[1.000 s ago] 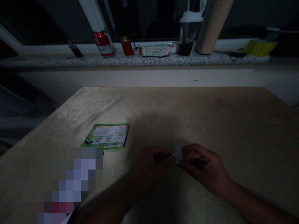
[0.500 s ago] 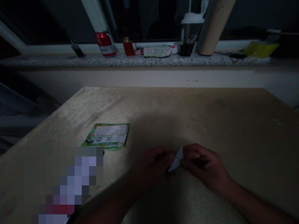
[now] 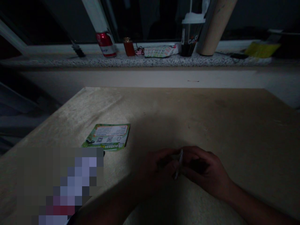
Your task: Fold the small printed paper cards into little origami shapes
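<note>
Both my hands meet low over the beige table (image 3: 187, 106) in dim light. My left hand (image 3: 156, 170) and my right hand (image 3: 203, 170) pinch a small piece of folded printed paper (image 3: 179, 162) between their fingertips. The paper stands edge-on to me, so only a thin pale strip of it shows. A green printed card (image 3: 107, 137) lies flat on the table to the left of my left hand, apart from it.
A granite windowsill (image 3: 145, 60) runs along the back, carrying a tilted red can (image 3: 106, 44), a small red container (image 3: 128, 47), a printed packet (image 3: 160, 50), a dark lidded cup (image 3: 189, 34), a cardboard tube (image 3: 214, 26) and a yellow item (image 3: 261, 48). A blurred patch covers the lower left.
The folded paper has turned between my fingertips from face-on to edge-on, and has dropped a little. Both hands have stayed in place.
</note>
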Tool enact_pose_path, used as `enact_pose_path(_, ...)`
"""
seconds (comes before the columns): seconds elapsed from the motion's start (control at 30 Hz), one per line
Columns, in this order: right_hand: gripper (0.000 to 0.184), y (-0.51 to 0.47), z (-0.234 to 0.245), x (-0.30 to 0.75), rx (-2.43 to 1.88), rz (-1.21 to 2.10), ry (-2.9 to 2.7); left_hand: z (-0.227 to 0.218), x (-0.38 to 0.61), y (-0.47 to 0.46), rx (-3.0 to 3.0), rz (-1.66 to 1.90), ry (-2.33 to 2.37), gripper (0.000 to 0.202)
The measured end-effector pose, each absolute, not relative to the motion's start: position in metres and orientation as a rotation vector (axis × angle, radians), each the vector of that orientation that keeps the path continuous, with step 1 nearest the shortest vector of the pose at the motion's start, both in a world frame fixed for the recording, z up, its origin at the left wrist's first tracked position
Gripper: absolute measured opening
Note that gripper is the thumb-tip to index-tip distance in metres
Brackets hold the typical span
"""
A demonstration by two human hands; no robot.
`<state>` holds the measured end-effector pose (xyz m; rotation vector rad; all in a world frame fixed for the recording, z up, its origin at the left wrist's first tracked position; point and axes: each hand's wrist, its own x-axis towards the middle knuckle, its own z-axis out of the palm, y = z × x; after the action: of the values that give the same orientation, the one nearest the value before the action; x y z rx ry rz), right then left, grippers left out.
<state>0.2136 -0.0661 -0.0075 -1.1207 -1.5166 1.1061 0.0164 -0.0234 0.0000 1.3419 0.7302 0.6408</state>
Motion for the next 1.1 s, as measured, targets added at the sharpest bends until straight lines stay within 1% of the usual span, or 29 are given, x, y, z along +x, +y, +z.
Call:
enact_pose_path(0.2, 0.032, -0.067, -0.009, 0.213, -1.103, 1.140, -1.527, -0.001, 0.013, -0.024, 1.444, 0.596, 0.708, 0.031)
enact_pose_path(0.43, 0.038, -0.069, -0.007, 0.213, -1.138, 1.058, -1.599, 0.004, 0.014, -0.023, 1.589, 0.622, 0.718, 0.020)
enact_pose_path(0.5, 0.040, -0.069, -0.009, 0.214, -1.149, 1.051, -1.604, 0.008, 0.015, -0.022, 1.634, 0.634, 0.720, 0.021)
enact_pose_path(0.7, 0.045, -0.069, -0.009, 0.213, -1.114, 1.045, -1.594, 0.009, 0.015, -0.023, 1.688, 0.662, 0.651, 0.030)
enact_pose_path(0.77, 0.041, -0.070, -0.008, 0.212, -1.091, 1.082, -1.568, 0.008, 0.014, -0.024, 1.692, 0.669, 0.660, 0.031)
enact_pose_path(0.83, 0.032, -0.071, -0.006, 0.211, -1.076, 1.093, -1.540, 0.008, 0.014, -0.025, 1.704, 0.656, 0.690, 0.031)
enact_pose_path(0.93, 0.022, -0.071, -0.005, 0.211, -1.069, 0.965, -1.619, 0.008, 0.014, -0.025, 1.729, 0.628, 0.758, 0.029)
enact_pose_path(1.1, 0.027, -0.069, -0.003, 0.213, -1.028, 0.742, -1.834, 0.009, 0.015, -0.025, 1.768, 0.636, 0.762, 0.026)
